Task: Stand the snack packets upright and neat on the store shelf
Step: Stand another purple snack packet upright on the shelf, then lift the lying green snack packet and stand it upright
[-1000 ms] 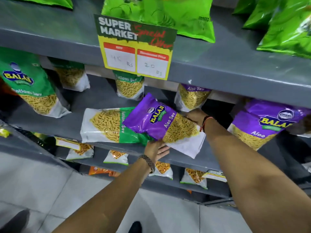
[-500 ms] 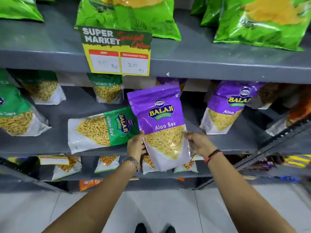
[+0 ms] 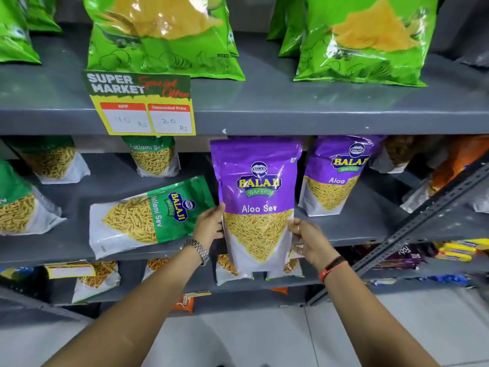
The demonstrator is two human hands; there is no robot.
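A purple Aloo Sev packet (image 3: 258,197) is held upright in front of the grey middle shelf (image 3: 352,229), its bottom hanging below the shelf's front edge. My left hand (image 3: 210,225) grips its left side and my right hand (image 3: 307,238) grips its right side. Just to the left, a green Ratlami Sev packet (image 3: 148,215) lies on its side on the same shelf. A second purple Aloo Sev packet (image 3: 336,178) stands upright to the right.
Green Ratlami Sev packets (image 3: 154,157) stand further back and at the left. Large green chip bags (image 3: 164,38) fill the upper shelf, which carries a yellow price sign (image 3: 143,104). A slotted metal upright (image 3: 423,223) crosses at the right. Smaller packets sit on the lower shelf.
The purple packet went from lying tilted across the green one to upright between both hands. My left hand moved from under it to its left side. The view shifted right.
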